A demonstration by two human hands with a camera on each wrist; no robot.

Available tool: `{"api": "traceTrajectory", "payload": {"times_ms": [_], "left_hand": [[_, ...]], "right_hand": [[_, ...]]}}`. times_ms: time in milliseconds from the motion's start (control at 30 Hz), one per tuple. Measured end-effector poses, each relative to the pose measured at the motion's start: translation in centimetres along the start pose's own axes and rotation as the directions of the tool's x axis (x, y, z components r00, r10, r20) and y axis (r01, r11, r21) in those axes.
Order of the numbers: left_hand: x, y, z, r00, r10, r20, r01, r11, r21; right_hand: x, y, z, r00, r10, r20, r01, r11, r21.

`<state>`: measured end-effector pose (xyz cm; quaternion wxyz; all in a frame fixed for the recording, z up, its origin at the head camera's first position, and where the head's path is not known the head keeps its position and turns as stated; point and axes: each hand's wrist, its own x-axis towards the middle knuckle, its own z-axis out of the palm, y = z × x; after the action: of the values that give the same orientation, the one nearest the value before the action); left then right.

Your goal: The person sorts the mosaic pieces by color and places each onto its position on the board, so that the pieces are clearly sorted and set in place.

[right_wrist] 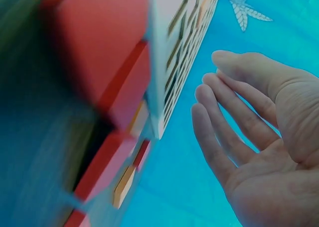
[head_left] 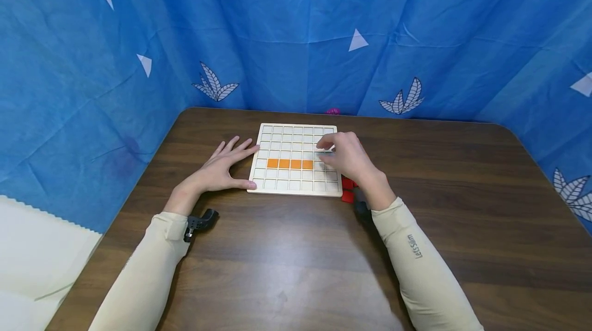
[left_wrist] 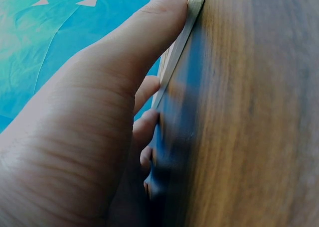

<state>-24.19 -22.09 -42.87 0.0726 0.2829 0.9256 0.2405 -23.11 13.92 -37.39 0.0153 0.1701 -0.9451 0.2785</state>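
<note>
A pale square grid board [head_left: 294,138] lies on the brown table, with several orange square tiles [head_left: 284,164] side by side in one row. My left hand [head_left: 217,169] is spread at the board's left side, thumb and index fingertips right at its edge. In the left wrist view the thumb [left_wrist: 167,13] overlaps the board's rim. Over the right part of the grid hovers my right hand [head_left: 351,156], fingers loosely bent and thumb apart. The right wrist view shows nothing between its fingers [right_wrist: 239,107].
Red square tiles [head_left: 347,196] lie against the board's right edge, partly hidden behind the right wrist. The right wrist view shows an orange-tan tile [right_wrist: 124,186] among them. A blue patterned curtain [head_left: 287,38] hangs behind the wooden table [head_left: 277,259].
</note>
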Motion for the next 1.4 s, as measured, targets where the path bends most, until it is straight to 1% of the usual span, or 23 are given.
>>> {"api": "traceTrajectory", "payload": {"times_ms": [167, 400, 600, 800, 933, 1067, 1400], "left_hand": [[0.1, 0.0, 0.0, 1.0, -0.007, 0.007, 0.007, 1.0, -0.005], [0.0, 0.0, 0.0, 1.0, -0.007, 0.004, 0.007, 1.0, -0.011], [0.0, -0.1, 0.2, 1.0, -0.022, 0.011, 0.023, 1.0, -0.007], [0.1, -0.2, 0.3, 0.999, -0.029, 0.021, 0.029, 1.0, -0.006], [0.1, -0.2, 0.2, 1.0, -0.025, 0.016, 0.025, 1.0, -0.006], [0.1, -0.1, 0.3, 0.999, -0.03, 0.024, 0.03, 1.0, -0.005], [0.0, -0.2, 0.0, 1.0, -0.01, 0.006, 0.01, 1.0, -0.008]], "right_hand": [[-0.8, 1.8, -0.9, 0.998, 0.056, -0.014, -0.056, 0.998, 0.002], [-2.0, 4.6, -2.4, 0.998, 0.061, -0.032, -0.061, 0.998, -0.017], [-2.4, 6.2, -3.0, 0.994, 0.105, -0.031, -0.106, 0.994, -0.026], [-2.4, 7.0, -2.9, 0.986, 0.168, -0.007, -0.168, 0.985, -0.039], [-2.3, 7.2, -2.9, 0.981, 0.192, 0.005, -0.191, 0.981, -0.025], [-2.3, 7.5, -3.0, 0.982, 0.19, 0.009, -0.19, 0.982, -0.017], [-2.2, 7.0, -3.2, 0.985, 0.173, 0.008, -0.173, 0.985, -0.009]]}}
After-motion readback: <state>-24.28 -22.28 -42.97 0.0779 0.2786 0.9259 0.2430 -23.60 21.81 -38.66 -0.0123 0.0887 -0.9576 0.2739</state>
